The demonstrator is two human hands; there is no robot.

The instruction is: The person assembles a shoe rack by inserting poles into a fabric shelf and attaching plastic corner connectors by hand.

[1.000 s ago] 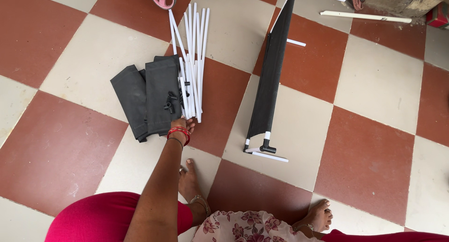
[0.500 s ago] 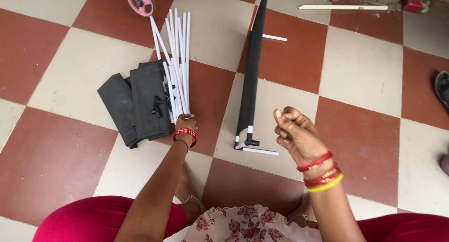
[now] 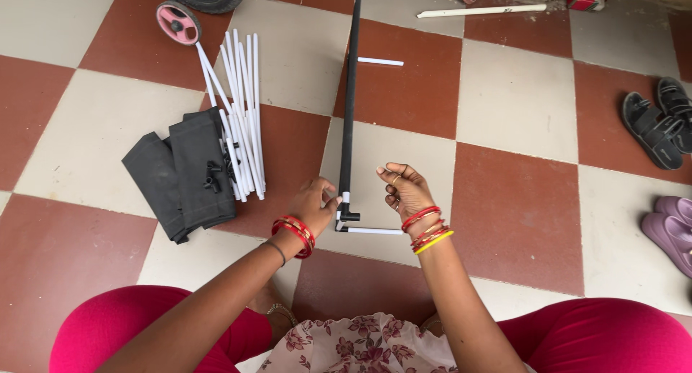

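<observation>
A long frame of white pipes sleeved in black fabric (image 3: 349,106) lies on the checked floor, with a black corner connector (image 3: 349,216) and a short white pipe (image 3: 375,231) at its near end. My left hand (image 3: 315,202) reaches that near end, its fingertips bunched beside the white pipe stub; whether it pinches anything is hidden. My right hand (image 3: 404,189) hovers just right of the frame with curled fingers and nothing visible in it. A bundle of loose white pipes (image 3: 241,113) lies to the left.
Folded black fabric (image 3: 176,175) with small black connectors (image 3: 214,177) lies beside the bundle. A pink wheel (image 3: 177,23) sits at the far left. Loose white pipes (image 3: 380,61) lie farther off. Black sandals (image 3: 659,121) and purple shoes (image 3: 670,229) are at the right.
My left hand left the pipe bundle and moved right to the frame's near end. My right hand came into view, then lowered beside the frame. The view shifted rightward.
</observation>
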